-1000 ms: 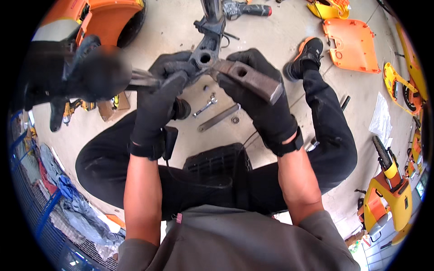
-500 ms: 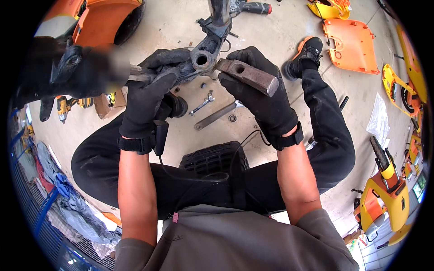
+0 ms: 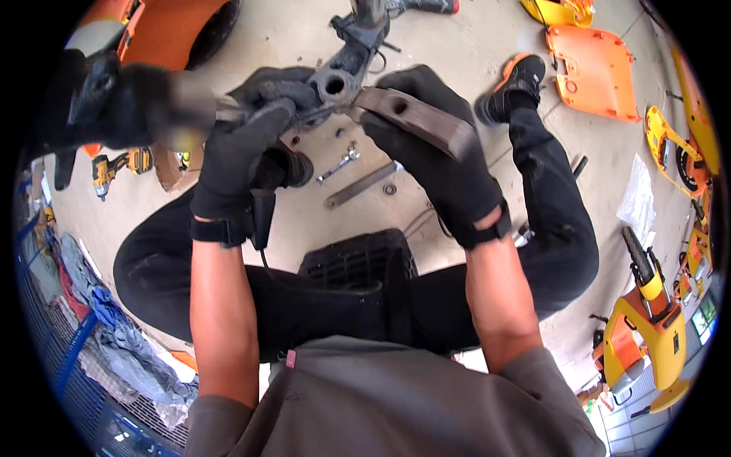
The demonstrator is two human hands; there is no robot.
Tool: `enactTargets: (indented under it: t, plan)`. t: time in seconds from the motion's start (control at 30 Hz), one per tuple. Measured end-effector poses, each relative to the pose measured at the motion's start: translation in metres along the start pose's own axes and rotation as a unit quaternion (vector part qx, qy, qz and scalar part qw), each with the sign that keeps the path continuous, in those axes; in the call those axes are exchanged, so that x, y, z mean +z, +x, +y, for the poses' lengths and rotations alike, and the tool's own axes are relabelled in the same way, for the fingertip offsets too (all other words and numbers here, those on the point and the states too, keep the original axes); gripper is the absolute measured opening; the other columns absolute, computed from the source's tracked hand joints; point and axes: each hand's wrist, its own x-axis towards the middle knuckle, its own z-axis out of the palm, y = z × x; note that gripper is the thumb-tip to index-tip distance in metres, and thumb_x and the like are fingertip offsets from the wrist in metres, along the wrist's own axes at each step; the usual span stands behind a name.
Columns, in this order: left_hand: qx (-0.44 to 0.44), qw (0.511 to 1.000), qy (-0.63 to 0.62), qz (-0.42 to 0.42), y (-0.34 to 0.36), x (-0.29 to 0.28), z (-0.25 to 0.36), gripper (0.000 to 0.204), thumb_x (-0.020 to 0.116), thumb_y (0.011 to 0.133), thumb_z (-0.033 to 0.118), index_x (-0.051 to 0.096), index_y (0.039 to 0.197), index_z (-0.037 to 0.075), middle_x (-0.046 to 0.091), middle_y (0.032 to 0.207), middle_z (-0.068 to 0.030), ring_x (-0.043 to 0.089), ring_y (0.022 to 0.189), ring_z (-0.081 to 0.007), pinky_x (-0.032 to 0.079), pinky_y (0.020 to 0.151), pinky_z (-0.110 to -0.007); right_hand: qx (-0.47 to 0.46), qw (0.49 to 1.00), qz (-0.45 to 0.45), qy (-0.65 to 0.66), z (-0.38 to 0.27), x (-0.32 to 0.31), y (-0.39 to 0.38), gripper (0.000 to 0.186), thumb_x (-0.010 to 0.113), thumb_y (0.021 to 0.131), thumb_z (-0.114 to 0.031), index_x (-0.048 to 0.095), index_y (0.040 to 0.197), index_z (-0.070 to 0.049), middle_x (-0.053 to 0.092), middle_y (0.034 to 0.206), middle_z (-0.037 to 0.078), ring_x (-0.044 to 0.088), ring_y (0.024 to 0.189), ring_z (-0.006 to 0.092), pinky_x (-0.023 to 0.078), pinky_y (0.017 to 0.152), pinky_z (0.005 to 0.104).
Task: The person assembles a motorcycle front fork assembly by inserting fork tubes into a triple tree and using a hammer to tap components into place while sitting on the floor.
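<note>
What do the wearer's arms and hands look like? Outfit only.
Left grip and right grip: black full-finger gloves, no markings I can make out. Left wrist: black strap beside an elongated black box, thin dark cable at its lower end. Right wrist: black band, no box showing. Forearms bare below short dark-grey sleeves.

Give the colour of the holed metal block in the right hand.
The holed metal block is dull brownish grey; best seen in the head view.
</note>
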Motion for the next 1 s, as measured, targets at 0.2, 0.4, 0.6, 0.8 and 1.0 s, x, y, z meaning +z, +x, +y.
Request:
enactTargets:
  t: [0.2,0.4,0.6,0.8,1.0]
  plan:
    - [-0.008,0.999,0.007,0.030,0.003,0.007,0.009,0.026,0.058,0.087,0.006,0.068,0.109,-0.006,0.065,0.119,-0.0161,0.063,0.110,-0.0253,0.047,0.102,-0.039,0.044,0.999,0.026,0.018,-0.010,-0.001,-0.005,0.029,0.079,0.081,-0.012,0.061,0.103,-0.004,0.067,0.085,0.010,0.067,0.075,0.0325,0.052,0.066,0.0375]
    - [0.017,0.999,0.034,-0.011,0.001,0.004,0.002,0.028,0.060,0.086,0.008,0.068,0.109,-0.005,0.064,0.122,-0.0168,0.062,0.111,-0.0249,0.047,0.101,-0.039,0.009,1.000,-0.008,-0.014,-0.003,-0.003,-0.006,0.032,0.080,0.081,-0.013,0.062,0.105,-0.003,0.066,0.085,0.012,0.067,0.076,0.0313,0.052,0.067,0.0359]
    - [0.003,1.000,0.025,0.006,0.005,0.007,0.004,0.026,0.059,0.088,0.007,0.068,0.109,-0.005,0.063,0.123,-0.0171,0.062,0.111,-0.0237,0.047,0.101,-0.037,0.083,0.997,0.000,-0.004,-0.004,-0.003,-0.009,0.028,0.080,0.083,-0.014,0.063,0.102,-0.003,0.068,0.087,0.011,0.069,0.074,0.0263,0.054,0.066,0.0346]
    - [0.018,0.999,0.020,0.019,0.007,0.014,-0.003,0.022,0.058,0.092,0.005,0.068,0.108,-0.005,0.064,0.121,-0.0143,0.062,0.108,-0.0197,0.048,0.097,-0.033,0.045,0.998,0.026,-0.018,0.001,0.003,-0.013,0.026,0.079,0.084,-0.015,0.065,0.102,-0.003,0.068,0.088,0.011,0.069,0.073,0.0265,0.054,0.066,0.0349]
    - [0.020,0.999,-0.009,0.049,0.008,0.019,-0.004,0.021,0.058,0.093,0.005,0.068,0.109,-0.004,0.064,0.119,-0.0126,0.063,0.104,-0.0172,0.049,0.095,-0.032,0.056,0.998,0.031,-0.018,-0.004,0.008,-0.013,0.019,0.076,0.085,-0.013,0.068,0.098,-0.003,0.066,0.093,0.011,0.068,0.077,0.0279,0.053,0.065,0.0348]
